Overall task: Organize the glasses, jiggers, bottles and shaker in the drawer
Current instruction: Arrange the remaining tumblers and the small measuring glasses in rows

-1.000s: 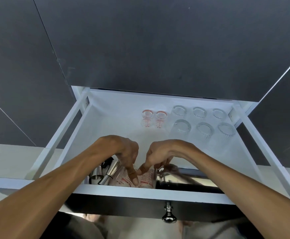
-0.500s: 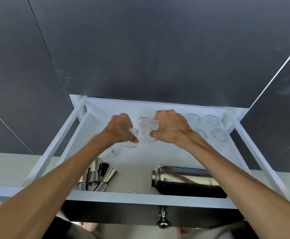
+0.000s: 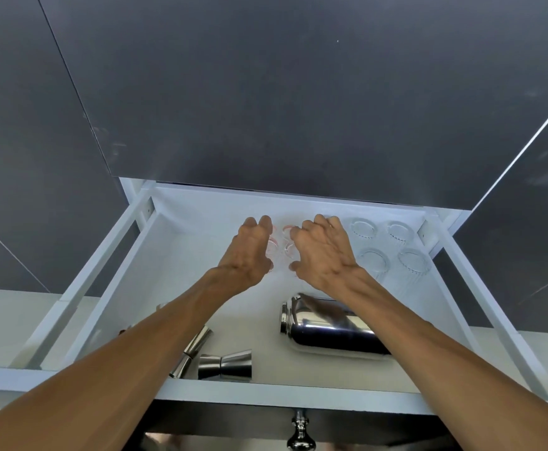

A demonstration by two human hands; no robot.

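The white drawer (image 3: 266, 393) is pulled open. At its back middle stand small clear measuring glasses with red marks. My left hand (image 3: 249, 252) is cupped around one measuring glass (image 3: 272, 248). Close beside it, my right hand (image 3: 326, 252) is cupped around another measuring glass (image 3: 288, 250). Red rims of more such glasses show just behind, partly hidden by my fingers. Several ribbed clear glasses (image 3: 371, 260) stand in rows at the back right. A steel shaker (image 3: 328, 330) lies on its side at the front right. Steel jiggers (image 3: 225, 366) lie at the front left, partly under my left forearm.
Dark cabinet fronts (image 3: 266, 92) rise behind and above the drawer. A metal knob (image 3: 300, 432) sticks out of the drawer's dark front panel. White side rails (image 3: 481, 304) run along both sides. The drawer's left half shows bare white floor (image 3: 175, 271).
Both hands lifted red-marked measuring glasses from the front of the drawer and carried them to the back middle, beside the two standing there. A jigger now lies where the glasses were.
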